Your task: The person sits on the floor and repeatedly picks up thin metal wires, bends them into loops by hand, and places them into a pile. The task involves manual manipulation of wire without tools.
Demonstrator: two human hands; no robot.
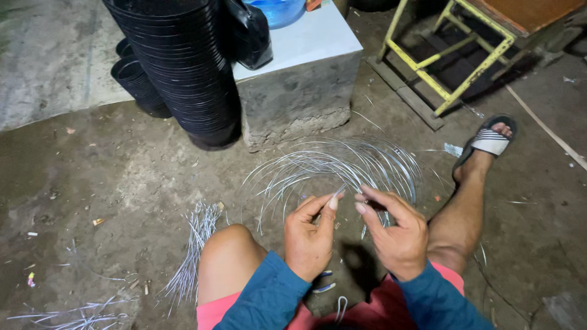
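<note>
Probably a backyard workshop: dirt floor (pixel 122 183), stacked pots (pixel 183 67).

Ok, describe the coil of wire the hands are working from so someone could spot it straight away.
Start at the concrete block beside the tall stack of black pots. On the dirt floor just in front of it lies the coil of wire, thin silvery loops fanned in a wide ring. Unlike the bundle of short straight wires by the knee, it is curved, and both hands pinch a strand of it.

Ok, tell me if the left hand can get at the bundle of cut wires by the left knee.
Probably yes. The left hand pinches wire above the coil, and the bundle of cut wires lies uncovered on the ground beside the left knee.
</note>
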